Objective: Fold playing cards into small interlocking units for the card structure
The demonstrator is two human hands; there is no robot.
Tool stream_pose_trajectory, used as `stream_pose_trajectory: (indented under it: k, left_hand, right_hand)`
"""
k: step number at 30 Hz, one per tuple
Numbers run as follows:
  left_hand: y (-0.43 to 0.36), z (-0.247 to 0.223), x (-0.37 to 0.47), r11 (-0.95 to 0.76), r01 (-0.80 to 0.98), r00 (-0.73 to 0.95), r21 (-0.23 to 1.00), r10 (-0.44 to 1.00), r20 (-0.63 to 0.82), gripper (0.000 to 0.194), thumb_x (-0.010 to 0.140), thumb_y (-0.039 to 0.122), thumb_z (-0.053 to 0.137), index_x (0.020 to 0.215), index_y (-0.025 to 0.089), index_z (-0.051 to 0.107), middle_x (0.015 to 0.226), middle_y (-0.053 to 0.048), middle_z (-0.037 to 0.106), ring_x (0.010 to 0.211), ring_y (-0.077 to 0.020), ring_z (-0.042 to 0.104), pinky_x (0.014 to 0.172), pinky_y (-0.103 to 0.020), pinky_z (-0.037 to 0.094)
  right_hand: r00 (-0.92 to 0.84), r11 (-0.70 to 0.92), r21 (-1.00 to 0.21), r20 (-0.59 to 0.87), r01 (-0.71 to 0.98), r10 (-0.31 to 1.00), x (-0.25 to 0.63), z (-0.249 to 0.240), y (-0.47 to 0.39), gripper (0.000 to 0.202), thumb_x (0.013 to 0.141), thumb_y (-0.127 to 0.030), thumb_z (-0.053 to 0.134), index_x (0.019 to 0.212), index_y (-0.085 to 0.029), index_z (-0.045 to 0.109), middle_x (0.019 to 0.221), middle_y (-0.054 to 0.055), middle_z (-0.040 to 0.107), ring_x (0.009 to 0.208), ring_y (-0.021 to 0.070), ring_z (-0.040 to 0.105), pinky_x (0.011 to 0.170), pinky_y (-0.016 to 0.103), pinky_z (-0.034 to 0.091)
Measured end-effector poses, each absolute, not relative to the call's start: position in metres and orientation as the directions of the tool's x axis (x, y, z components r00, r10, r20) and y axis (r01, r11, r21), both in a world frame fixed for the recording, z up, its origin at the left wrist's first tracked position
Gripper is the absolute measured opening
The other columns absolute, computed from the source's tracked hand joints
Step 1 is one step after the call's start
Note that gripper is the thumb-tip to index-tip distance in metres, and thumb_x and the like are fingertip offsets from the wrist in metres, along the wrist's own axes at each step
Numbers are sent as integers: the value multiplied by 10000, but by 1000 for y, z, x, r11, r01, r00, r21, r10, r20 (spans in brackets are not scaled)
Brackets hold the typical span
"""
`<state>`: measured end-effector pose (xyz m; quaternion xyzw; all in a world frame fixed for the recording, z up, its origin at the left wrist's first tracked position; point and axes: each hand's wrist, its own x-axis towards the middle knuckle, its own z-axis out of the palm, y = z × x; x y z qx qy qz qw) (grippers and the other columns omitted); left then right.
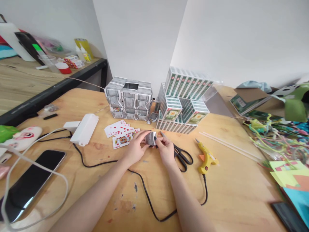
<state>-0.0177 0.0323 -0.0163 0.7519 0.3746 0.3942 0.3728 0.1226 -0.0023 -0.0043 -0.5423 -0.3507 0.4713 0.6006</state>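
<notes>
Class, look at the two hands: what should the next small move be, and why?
Probably, the left hand should steady the curved card piece while the right hand gently presses its edge further round: both hands' fingers are already on it, and the card structure behind includes similarly bent pieces.

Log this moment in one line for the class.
left hand: holding curled card; right hand: at its right edge; yellow glue gun: lying right of scissors; loose cards: face up

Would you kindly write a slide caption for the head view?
Left hand and right hand hold a curved patterned card near scissors and a yellow glue gun.
</notes>
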Motion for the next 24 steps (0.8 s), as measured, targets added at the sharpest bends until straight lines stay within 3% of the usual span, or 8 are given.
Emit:
stream_pose_trajectory:
  k: [10, 13, 18, 21, 24]
  left_hand:
    - [31, -10, -17, -521, 376, 373, 767, 842, 389, 563, 707, 45, 568, 1208, 283, 471, 1220, -57, 463, 1163, -232, 444, 864, -380, 511]
    - [31, -7, -17, -520, 369, 346, 771, 846, 405, 581, 693, 13, 554, 1202, 283, 477, 1198, -55, 465, 1139, -223, 459, 829, -352, 526]
    - [33, -8, -19, -489, 376, 311, 787, 867, 390, 586, 687, 38, 569, 1206, 293, 480, 1172, -57, 456, 1075, -222, 496, 748, -332, 546]
    - [33, -11, -20, -471, 381, 303, 796, 877, 374, 582, 671, 42, 589, 1189, 293, 497, 1163, -54, 443, 1018, -207, 524, 727, -319, 544]
    - [32, -11, -20, -448, 380, 316, 809, 885, 342, 567, 658, 49, 599, 1166, 288, 516, 1157, -53, 437, 960, -197, 548, 732, -332, 537]
  right_hand:
    - [345, 66, -997, 49, -37, 937, 124, -6, -3, 193, 736, -358, 586, 662, -189, 641, 565, -3, 597, 575, 162, 549, 639, 309, 453]
    - [310, 123, -992, 118, 3, 943, 123, -4, -5, 179, 742, -329, 592, 820, -199, 688, 786, 30, 663, 749, 191, 588, 756, 331, 458]
    - [202, 54, -997, 41, -59, 978, 118, -9, -6, 412, 690, -277, 641, 1098, -227, 618, 974, 42, 665, 829, 221, 598, 776, 369, 477]
    - [198, 16, -997, 2, -70, 980, 119, -11, -6, 396, 698, -267, 621, 1091, -227, 620, 907, 36, 677, 761, 214, 605, 741, 363, 478]
    - [178, -6, -996, -21, -87, 984, 121, -11, -6, 285, 690, -269, 619, 965, -205, 659, 741, 23, 670, 630, 186, 583, 644, 329, 471]
